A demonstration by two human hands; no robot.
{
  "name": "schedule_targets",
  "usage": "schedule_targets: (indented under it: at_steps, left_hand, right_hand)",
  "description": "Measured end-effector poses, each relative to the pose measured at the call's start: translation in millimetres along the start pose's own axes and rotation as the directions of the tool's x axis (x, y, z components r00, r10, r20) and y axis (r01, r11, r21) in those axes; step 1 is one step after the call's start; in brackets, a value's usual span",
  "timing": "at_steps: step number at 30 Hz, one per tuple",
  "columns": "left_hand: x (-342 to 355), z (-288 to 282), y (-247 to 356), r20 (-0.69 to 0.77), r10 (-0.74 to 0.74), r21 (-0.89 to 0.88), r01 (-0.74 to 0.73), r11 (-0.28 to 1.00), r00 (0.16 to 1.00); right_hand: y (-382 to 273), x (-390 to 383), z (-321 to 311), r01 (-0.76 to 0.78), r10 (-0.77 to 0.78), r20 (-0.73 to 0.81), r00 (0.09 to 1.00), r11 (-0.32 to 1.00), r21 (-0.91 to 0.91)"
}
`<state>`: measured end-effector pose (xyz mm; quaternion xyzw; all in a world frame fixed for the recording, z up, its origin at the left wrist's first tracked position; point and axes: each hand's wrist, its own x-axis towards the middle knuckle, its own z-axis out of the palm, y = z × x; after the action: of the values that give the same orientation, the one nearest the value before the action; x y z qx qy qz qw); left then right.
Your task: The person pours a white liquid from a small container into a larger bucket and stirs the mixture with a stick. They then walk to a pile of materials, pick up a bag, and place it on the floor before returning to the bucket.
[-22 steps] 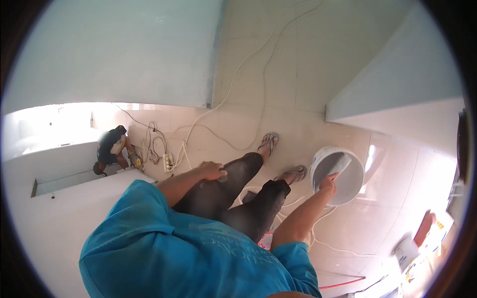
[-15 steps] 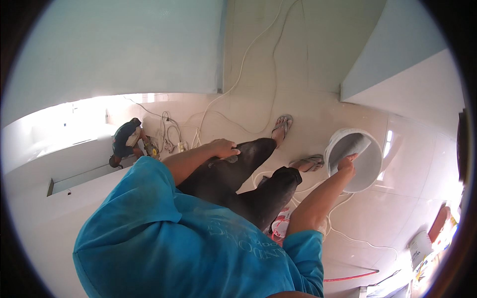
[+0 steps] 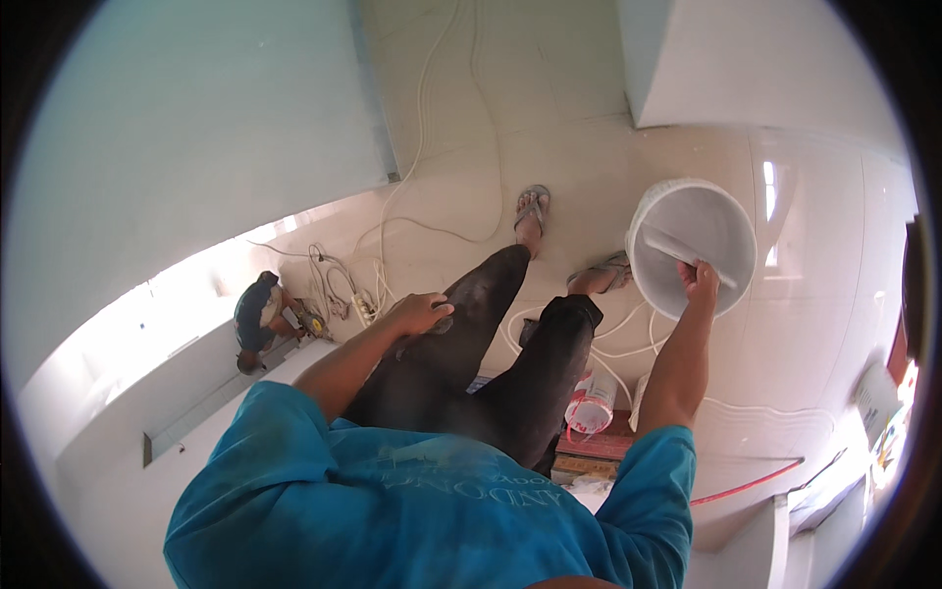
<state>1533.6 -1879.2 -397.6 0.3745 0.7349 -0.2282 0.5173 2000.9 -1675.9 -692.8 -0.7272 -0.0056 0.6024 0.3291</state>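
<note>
Co-worker in dark clothes [image 3: 257,312]: we saw this person bent over at the far left, hands at a yellowish power tool [image 3: 313,324].
White multi-socket power strip [image 3: 365,310]: it lay on the glossy cream tile floor [image 3: 569,157], near tangled cables.
Left hand [image 3: 418,313]: our fingers were curled around a small grey object [image 3: 444,324], held above our dark trousers [image 3: 469,312]; partly hidden, its kind we could not tell.
Grey strap sandals [image 3: 533,199]: we stood in them, feet apart.
Small white tub with red markings [image 3: 591,404]: it was below our right knee, just beside some red boards [image 3: 594,448].
Large round white bucket [image 3: 721,218]: it stood in front of our right foot, its mouth open towards us.
Long flat pale tool [image 3: 669,243]: it slanted across the bucket's mouth.
Right hand [image 3: 699,279]: our fingers were grasping the tool near its lower right end.
Thin red strip [image 3: 751,481]: we saw it to the right of our sleeve.
</note>
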Motion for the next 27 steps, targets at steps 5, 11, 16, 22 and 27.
schedule_targets:
  at_steps: [5, 11, 16, 22, 27]
  left_hand:
    - [-0.9, -0.2, 8.9, -0.026, -0.056, -0.065, 0.054, 0.996, 0.998]
    - [3.3, -14.4, 40.6, -0.121, 0.051, -0.133, -0.067, 0.989, 0.991]
    - [15.8, -24.0, 41.8, -0.142, 0.09, -0.182, -0.116, 0.976, 0.986]
    - [45.5, -30.8, 66.6, -0.018, 0.137, -0.186, -0.138, 0.973, 0.99]
    - [80.6, -59.4, 81.0, 0.031, 0.197, -0.075, -0.194, 0.978, 0.98]
  right_hand:
    - [-71.1, -33.9, 29.0, 0.064, 0.063, 0.126, 0.99, 0.597, -0.8]
    - [-42.4, -54.6, 46.6, 0.373, -0.328, 0.44, 0.836, -0.25, -0.894]
    - [-76.4, -153.7, 27.7, 0.307, -0.239, 0.678, 0.695, -0.754, -0.58]
    - [-65.4, -158.4, 0.8, 0.336, -0.212, 0.829, 0.517, -0.841, -0.425]
    - [-23.9, -92.2, -7.3, 0.372, -0.339, 0.757, 0.559, -0.713, -0.594]
